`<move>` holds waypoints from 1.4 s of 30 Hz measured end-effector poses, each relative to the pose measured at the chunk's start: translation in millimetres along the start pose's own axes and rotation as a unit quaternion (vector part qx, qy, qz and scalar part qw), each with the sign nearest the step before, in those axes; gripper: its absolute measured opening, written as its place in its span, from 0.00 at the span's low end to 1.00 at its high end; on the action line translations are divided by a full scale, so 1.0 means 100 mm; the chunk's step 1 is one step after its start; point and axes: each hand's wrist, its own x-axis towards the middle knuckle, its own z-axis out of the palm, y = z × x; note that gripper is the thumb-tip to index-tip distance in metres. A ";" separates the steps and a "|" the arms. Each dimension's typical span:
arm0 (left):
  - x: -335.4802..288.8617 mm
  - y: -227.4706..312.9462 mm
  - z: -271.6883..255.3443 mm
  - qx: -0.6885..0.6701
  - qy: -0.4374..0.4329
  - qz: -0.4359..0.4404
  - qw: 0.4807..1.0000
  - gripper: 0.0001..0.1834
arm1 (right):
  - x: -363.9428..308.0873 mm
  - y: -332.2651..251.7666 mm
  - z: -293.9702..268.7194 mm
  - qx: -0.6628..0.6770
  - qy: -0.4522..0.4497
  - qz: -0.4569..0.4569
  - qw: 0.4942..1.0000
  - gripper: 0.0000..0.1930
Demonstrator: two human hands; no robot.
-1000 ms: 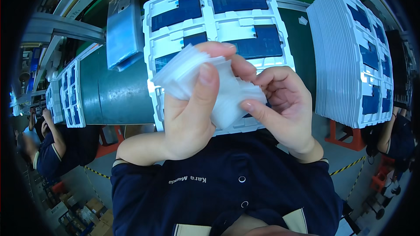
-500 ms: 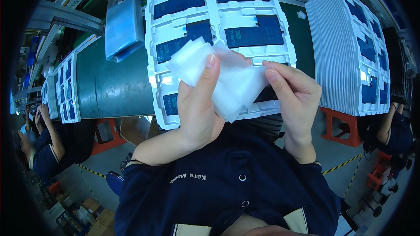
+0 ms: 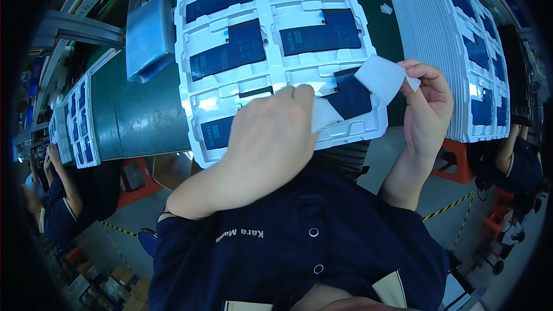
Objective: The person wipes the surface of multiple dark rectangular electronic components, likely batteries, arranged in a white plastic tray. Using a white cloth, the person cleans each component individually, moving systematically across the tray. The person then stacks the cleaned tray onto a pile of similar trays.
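My left hand is closed, its back turned up, over the lower part of a white plastic tray. Thin white sheets stick out from its right side; the rest of them is hidden behind the fingers. Off to the right, my right hand pinches a single thin white sheet by its corner. That sheet hangs over the tray's right edge, partly in front of a flat dark L-shaped battery. Several similar batteries lie in the tray's compartments, one of them partly covered by my left hand.
A tall stack of white trays stands at right. At left lie a clear plastic bag and more trays on the green bench. Red stools stand below. Other people work at both sides.
My hands have drawn apart. The right one has moved right with one sheet, while the left has turned over, back up, keeping the other sheets. The whole view has shifted slightly.
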 end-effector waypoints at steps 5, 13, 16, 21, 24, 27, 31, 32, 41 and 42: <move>-0.06 -0.03 -0.13 -0.048 -0.022 0.077 0.996 0.08 | 0.07 -0.08 0.02 -0.018 -0.029 0.034 0.999 0.09; -0.30 0.06 -0.30 -0.081 -0.161 0.165 0.970 0.13 | 0.21 -0.24 0.10 -0.272 -0.328 0.094 0.900 0.06; -0.29 0.05 -0.24 -0.070 -0.150 0.158 0.973 0.13 | 0.37 -0.28 0.09 -0.285 -0.370 0.028 0.883 0.06; -0.32 0.04 -0.17 -0.057 -0.139 0.164 0.975 0.14 | 0.48 -0.25 0.13 -0.261 -0.407 0.013 0.875 0.07; -0.34 0.03 -0.16 -0.066 -0.155 0.168 0.971 0.14 | 0.42 -0.21 0.22 -0.281 -0.392 0.053 0.875 0.06; -0.32 0.04 -0.17 -0.062 -0.159 0.162 0.972 0.13 | 0.39 -0.18 0.21 -0.296 -0.376 0.063 0.876 0.07; -0.28 0.03 -0.12 -0.062 -0.130 0.155 0.977 0.12 | 0.42 -0.21 0.21 -0.295 -0.396 0.055 0.868 0.08; -0.27 0.02 -0.10 -0.065 -0.123 0.153 0.978 0.12 | 0.43 -0.21 0.22 -0.297 -0.401 0.055 0.865 0.08; -0.20 -0.05 -0.13 -0.073 -0.155 0.123 0.978 0.10 | 0.31 -0.19 0.31 -0.358 -0.347 -0.061 0.865 0.23; -0.17 -0.08 -0.15 -0.101 -0.148 0.123 0.976 0.10 | 0.29 -0.20 0.32 -0.368 -0.323 -0.069 0.869 0.25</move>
